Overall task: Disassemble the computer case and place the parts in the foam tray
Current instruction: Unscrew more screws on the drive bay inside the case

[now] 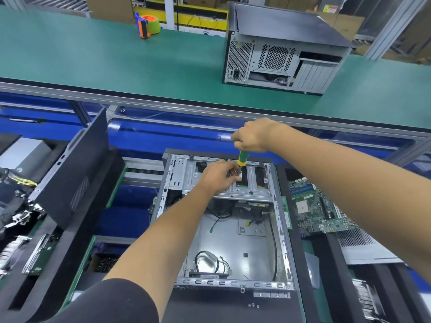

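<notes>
Centre of bench — open computer case (224, 229) lying flat. My right hand (253, 136) fisted round green-yellow screwdriver (242, 158), tip on drive cage (224, 180). My left hand (218, 177) pinching near tip. Motherboard (319, 206) just right of case.

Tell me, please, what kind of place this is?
Probably a factory line for taking computers apart: a long green conveyor belt carries another computer case, a motherboard lies removed, and the right hand drives a screwdriver into the open case.
</notes>
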{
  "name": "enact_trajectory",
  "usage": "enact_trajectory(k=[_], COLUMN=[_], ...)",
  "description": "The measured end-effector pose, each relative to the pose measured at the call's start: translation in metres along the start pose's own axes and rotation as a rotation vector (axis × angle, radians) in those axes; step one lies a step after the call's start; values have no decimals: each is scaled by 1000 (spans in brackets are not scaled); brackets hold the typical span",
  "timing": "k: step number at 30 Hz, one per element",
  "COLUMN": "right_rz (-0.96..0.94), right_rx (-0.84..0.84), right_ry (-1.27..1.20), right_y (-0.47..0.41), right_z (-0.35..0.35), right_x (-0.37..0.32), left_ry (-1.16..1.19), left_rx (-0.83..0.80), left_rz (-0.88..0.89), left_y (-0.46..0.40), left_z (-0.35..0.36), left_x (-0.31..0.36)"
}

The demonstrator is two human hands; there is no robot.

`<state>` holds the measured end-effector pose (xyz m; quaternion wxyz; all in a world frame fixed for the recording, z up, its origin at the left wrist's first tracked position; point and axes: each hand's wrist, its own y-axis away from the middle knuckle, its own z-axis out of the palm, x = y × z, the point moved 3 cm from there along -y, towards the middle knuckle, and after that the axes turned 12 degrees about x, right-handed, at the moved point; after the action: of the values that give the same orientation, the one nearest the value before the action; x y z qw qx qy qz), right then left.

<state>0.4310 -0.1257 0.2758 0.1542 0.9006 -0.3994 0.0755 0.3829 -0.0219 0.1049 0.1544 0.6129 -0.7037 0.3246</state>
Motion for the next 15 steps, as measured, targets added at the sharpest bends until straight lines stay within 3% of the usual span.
enact_trajectory(k=[4,6,9,12,15], right_rz=[-65,-58,-7,39,2], right_rx=[32,22,16,98,70], right_ry=[-361,-416,-338,13,-58], right_y=[4,7,10,9,3], right_z=[6,5,9,9,6], right_x=[-5,-3,0,-1,-5], left_ry=[8,13,6,12,4], left_rx=[9,15,14,11,0], left_rz=[2,0,3,-2,3], left_y=[1,1,2,2,1], left_z=[-2,-2,-2,-2,-3], left_x=[-2,-2,-1,-1,-1])
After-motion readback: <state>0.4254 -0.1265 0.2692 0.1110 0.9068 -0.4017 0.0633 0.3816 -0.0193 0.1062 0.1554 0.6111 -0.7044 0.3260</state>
